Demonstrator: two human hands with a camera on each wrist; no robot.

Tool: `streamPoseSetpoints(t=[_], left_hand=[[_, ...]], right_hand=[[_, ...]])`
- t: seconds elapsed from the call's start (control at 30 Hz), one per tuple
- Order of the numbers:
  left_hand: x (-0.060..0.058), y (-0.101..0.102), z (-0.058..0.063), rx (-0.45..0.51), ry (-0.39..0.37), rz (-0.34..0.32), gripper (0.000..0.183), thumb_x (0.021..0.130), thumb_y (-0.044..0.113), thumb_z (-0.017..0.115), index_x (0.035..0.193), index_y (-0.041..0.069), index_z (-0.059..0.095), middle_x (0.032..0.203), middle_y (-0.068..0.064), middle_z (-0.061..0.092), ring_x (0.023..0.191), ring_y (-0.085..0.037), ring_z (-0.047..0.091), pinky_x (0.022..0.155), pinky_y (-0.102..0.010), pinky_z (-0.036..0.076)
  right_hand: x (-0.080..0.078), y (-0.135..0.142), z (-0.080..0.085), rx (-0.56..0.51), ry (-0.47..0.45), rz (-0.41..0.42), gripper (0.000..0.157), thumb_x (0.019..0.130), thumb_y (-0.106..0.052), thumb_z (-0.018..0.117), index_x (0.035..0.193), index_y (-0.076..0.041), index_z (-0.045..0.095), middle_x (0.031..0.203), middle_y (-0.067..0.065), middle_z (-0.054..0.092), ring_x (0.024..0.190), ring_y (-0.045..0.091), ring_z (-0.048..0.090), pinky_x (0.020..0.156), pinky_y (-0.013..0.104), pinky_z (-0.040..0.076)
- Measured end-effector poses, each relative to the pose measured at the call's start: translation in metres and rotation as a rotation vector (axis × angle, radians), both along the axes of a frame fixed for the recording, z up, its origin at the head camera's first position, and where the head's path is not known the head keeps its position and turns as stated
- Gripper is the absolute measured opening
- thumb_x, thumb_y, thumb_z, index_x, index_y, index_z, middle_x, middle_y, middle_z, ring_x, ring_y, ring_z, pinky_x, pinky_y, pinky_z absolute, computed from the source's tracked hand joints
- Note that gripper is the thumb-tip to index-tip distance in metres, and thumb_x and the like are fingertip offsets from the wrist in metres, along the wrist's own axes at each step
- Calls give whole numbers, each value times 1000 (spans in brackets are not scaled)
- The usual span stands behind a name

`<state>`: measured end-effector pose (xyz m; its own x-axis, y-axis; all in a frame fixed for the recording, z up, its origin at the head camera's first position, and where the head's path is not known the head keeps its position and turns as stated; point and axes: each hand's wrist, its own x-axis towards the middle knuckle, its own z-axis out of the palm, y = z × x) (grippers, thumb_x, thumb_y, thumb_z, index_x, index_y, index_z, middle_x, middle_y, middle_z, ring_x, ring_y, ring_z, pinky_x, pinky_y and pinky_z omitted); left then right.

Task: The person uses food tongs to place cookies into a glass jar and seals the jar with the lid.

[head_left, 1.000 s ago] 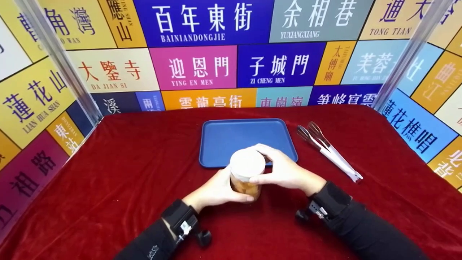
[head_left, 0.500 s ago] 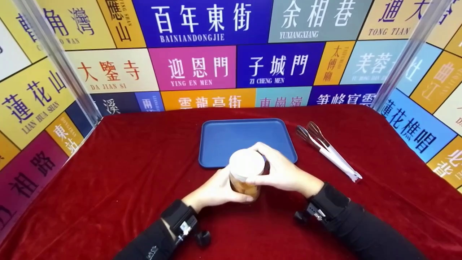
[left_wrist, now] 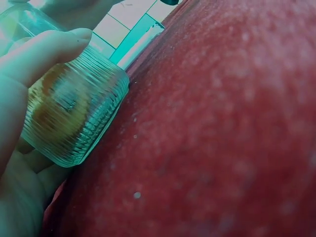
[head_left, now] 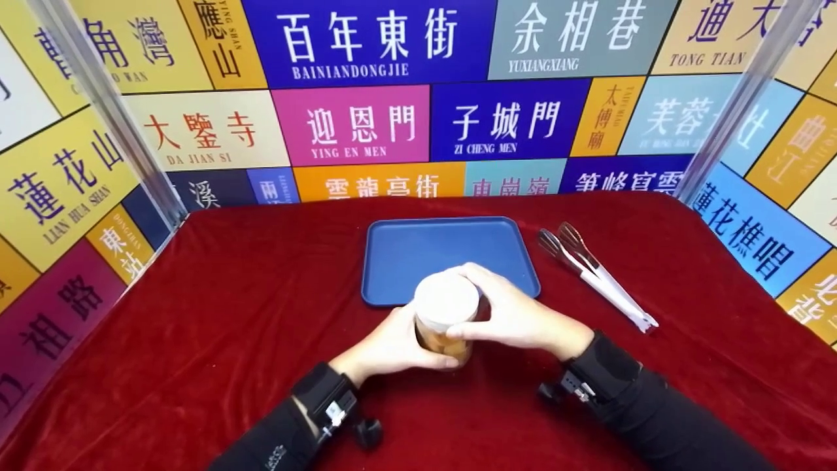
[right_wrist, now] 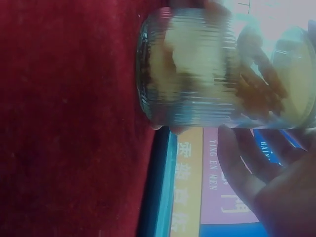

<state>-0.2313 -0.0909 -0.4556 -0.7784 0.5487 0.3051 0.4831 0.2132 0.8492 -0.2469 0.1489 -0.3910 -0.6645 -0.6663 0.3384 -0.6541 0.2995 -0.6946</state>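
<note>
A clear ribbed jar (head_left: 439,341) with a white lid (head_left: 446,299) stands upright in front of the blue tray (head_left: 386,296). Yellow-brown pieces of food (left_wrist: 59,111) show through its wall in the left wrist view; their kind is blurred. My left hand (head_left: 391,341) grips the lower body, its thumb across the near side. Higher up, my right hand (head_left: 520,315) holds the lid from the right, thumb on the near rim and fingers on the far side. Seen from the right wrist, the jar's base (right_wrist: 144,69) is close to the red cloth.
White-handled tongs (head_left: 598,278) lie to the right of the tray. Dark red cloth (head_left: 216,340) covers the table. Clear upright posts (head_left: 134,131) stand at the back corners, and panels with printed place names (head_left: 350,124) surround the table.
The right thumb has shifted slightly left along the lid's near rim. The jar and left hand stay nearly in place; tray and tongs have not moved.
</note>
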Motion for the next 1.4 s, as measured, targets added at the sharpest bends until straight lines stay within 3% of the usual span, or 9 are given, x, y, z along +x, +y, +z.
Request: streamPoseSetpoints(t=[0.1, 0.27, 0.4, 0.6, 0.7, 0.87, 1.03, 1.3, 1.4], left_hand=[[0, -1, 3, -7, 2, 14, 86, 71, 33, 101, 144, 21, 58, 127, 12, 70, 119, -11, 65, 108, -34, 50], [0, -2, 10, -18, 21, 51, 88, 70, 35, 102, 145, 20, 58, 127, 12, 71, 119, -8, 66, 109, -35, 50], [-2, -5, 15, -1, 28, 128, 89, 70, 34, 101, 145, 17, 58, 128, 10, 71, 118, -7, 66, 109, -35, 50], [-7, -16, 22, 73, -21, 244, 92, 71, 27, 102, 147, 10, 54, 132, -1, 70, 119, -14, 67, 109, -39, 51], [-10, -25, 28, 90, -21, 309, 90, 71, 27, 102, 145, 8, 55, 130, -5, 71, 117, -18, 68, 107, -41, 53], [-18, -45, 40, 91, 27, 413, 90, 68, 30, 104, 142, 8, 58, 128, -6, 74, 116, -20, 70, 105, -43, 54], [-27, -71, 47, 77, 51, 548, 91, 67, 28, 104, 143, 7, 57, 129, -8, 73, 119, -22, 69, 106, -42, 52], [-42, -112, 38, 66, -12, 781, 92, 72, 29, 102, 147, 3, 53, 138, -18, 68, 127, -31, 64, 112, -44, 47], [-46, -124, 33, 57, -49, 837, 93, 73, 29, 101, 147, 2, 52, 139, -19, 67, 128, -32, 62, 113, -44, 46]], right_hand=[[0, 4, 2, 38, -1, 13, 83, 86, -35, 91, 155, -13, 51, 148, -4, 58, 138, 18, 54, 118, 49, 41], [-5, 16, 5, 163, 27, -6, 104, 87, -42, 89, 169, -25, 29, 166, 1, 41, 153, 22, 38, 123, 59, 32], [-12, 24, 5, 259, 132, -34, 102, 91, -42, 85, 171, -25, 23, 171, 7, 34, 158, 29, 31, 124, 66, 27], [-22, 32, 1, 412, 281, -128, 95, 98, -62, 67, 172, -22, 21, 175, 7, 26, 162, 40, 17, 127, 68, 15], [-26, 35, -2, 482, 317, -181, 94, 99, -64, 65, 171, -22, 22, 176, 7, 25, 162, 41, 15, 126, 70, 12], [-28, 38, -5, 548, 309, -252, 92, 99, -64, 65, 171, -25, 23, 177, 4, 21, 164, 37, 9, 125, 73, 8], [-29, 39, -6, 568, 282, -258, 90, 100, -71, 56, 171, -28, 21, 178, 2, 18, 165, 34, 6, 125, 73, 5], [-29, 39, -6, 576, 271, -250, 87, 101, -68, 57, 171, -28, 24, 178, 3, 20, 164, 37, 9, 125, 74, 8], [-28, 39, -4, 585, 259, -244, 87, 102, -68, 56, 171, -27, 24, 177, 4, 21, 164, 37, 10, 125, 74, 9]])
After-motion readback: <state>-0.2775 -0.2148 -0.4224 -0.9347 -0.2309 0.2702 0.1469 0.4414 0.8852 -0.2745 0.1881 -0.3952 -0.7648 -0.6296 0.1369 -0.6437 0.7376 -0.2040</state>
